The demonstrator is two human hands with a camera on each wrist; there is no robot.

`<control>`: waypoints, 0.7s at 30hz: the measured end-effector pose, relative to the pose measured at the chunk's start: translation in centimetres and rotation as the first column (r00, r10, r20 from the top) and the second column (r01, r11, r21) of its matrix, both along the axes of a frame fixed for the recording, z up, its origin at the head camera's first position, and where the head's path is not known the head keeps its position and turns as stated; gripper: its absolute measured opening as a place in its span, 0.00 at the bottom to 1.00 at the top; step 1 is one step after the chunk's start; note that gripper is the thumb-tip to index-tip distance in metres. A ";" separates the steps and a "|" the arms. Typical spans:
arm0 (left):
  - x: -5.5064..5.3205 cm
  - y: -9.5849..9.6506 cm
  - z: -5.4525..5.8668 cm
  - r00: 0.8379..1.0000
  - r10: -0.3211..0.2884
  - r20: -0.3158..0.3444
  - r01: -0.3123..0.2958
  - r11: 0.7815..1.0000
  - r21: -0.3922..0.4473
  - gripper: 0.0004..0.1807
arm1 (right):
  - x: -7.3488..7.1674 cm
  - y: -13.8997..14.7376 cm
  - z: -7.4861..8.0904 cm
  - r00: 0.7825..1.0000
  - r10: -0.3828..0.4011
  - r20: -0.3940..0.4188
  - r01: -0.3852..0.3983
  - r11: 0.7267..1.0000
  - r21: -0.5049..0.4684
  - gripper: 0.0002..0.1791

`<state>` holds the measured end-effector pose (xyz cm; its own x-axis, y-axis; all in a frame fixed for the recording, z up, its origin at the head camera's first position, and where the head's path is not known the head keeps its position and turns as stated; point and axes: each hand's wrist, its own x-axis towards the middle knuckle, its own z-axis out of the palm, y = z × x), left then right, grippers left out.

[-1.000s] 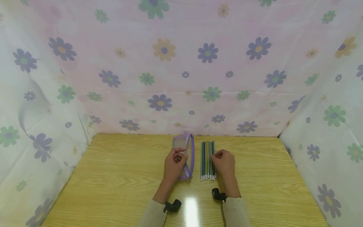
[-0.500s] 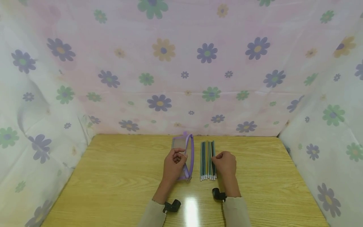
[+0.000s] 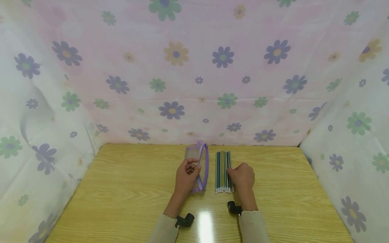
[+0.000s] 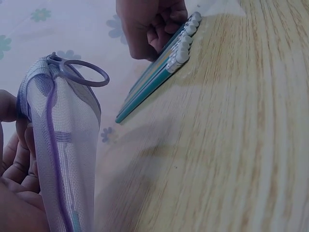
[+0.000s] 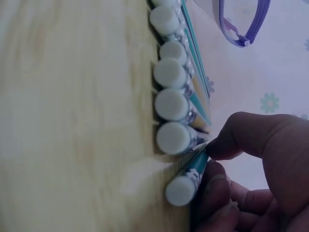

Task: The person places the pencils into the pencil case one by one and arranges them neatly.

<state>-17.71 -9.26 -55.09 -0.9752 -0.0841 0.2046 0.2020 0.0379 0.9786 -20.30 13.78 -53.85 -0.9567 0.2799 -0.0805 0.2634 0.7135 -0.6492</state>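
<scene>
A see-through mesh pencil case with purple trim [image 3: 206, 165] lies in front of me, its long zipped opening facing right. My left hand [image 3: 186, 175] grips its side, thumb at the zip edge; up close, the mesh [image 4: 79, 125] stands up beside the curled fingers. To the right of the case, several striped pencils [image 3: 223, 168] lie side by side, white erasers toward me. My right hand [image 3: 242, 177] pinches the rightmost pencil [image 5: 182, 188] between thumb and index finger. In the right wrist view this pencil sits a little apart from the row, its far part hidden by the hand.
The wooden table [image 3: 130, 189] ends at a flower-print cloth [image 3: 194, 84] at the back, with more cloth at both sides. A metal ring [image 4: 84, 72] hangs at the case's near end. Black wrist cameras [image 3: 185, 220] sit on both wrists.
My right hand has moved slightly right and toward me, drawing the end pencil a little away from the row. The left hand and pencil case stay in place.
</scene>
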 end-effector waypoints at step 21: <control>-0.1 0.0 -0.1 1.000 -0.015 0.005 0.015 1.000 0.000 0.13 | 0.0 0.4 0.1 0.999 0.033 0.007 -0.032 0.999 -0.031 0.27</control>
<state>-17.82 -9.26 -55.23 -0.9774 -0.0695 0.1996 0.1975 0.0350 0.9797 -20.31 14.17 -53.75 -0.9645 0.2460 -0.0964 0.2457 0.7013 -0.6692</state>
